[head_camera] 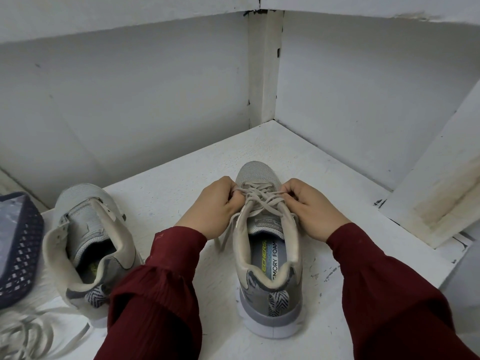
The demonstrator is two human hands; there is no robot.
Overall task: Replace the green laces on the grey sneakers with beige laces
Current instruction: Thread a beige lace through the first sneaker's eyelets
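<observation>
Fingers (232,188) on both hands are curling tight round the beige lace (260,198), left hand (213,205) and right hand (310,207) pinching it over the grey sneaker (268,258) that's sitting mid surface (179,175); second sneaker (88,240) is sitting off left.

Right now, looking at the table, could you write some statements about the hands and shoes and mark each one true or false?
The left hand and the right hand both pinch the laces of the middle shoe. True.
The left shoe is fully laced. False: no lace runs through it.
A loose lace lies near the left shoe. True.
The basket stands right of both shoes. False: it stands at the far left.
</observation>
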